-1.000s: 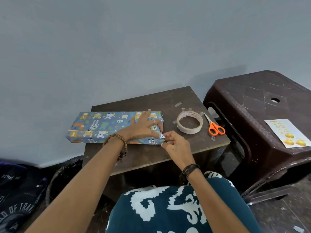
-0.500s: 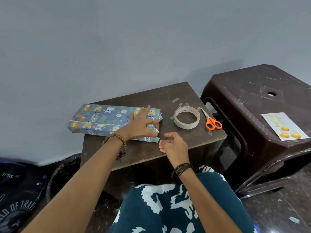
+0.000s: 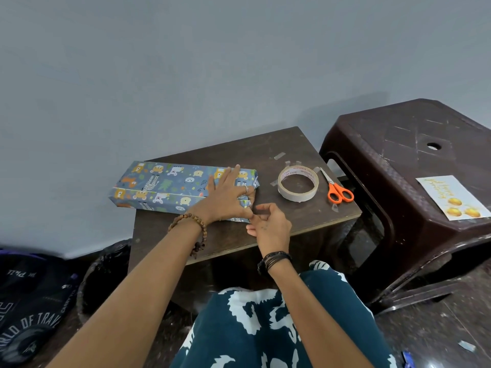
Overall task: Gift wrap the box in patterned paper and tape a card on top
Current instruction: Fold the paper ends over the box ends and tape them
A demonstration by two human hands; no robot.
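A plain grey-blue wall (image 3: pixel 186 75) backs a small dark wooden table (image 3: pixel 305 224), beside which, on the person's right, stands a dark brown plastic stool (image 3: pixel 398 160). The wrapped box (image 3: pixel 164 185), covered in blue paper printed with cartoon animals, lies flat on the table's far left part with its long axis running left to right, roughly parallel to the wall; its left end juts past the table's left edge, and its right end sits near the middle of the tabletop. The left hand (image 3: pixel 225 197) lies palm down on the box's right end, fingers straight and spread, pressing the folded paper there. The right hand (image 3: pixel 268 224) hovers just beside that same near right corner, fingers loosely curled with thumb and forefinger close together; whether they pinch anything cannot be told. To the right of the box, apart from it, a roll of tape (image 3: pixel 298 183) lies flat, and orange-handled scissors (image 3: pixel 337 189) lie just beyond it near the table's right edge, blades pointing away. Bare tabletop shows in front of the box and between box and tape. The card (image 3: pixel 451 197), with yellow lettering and golden shapes, rests on the stool's top, well apart from the box.
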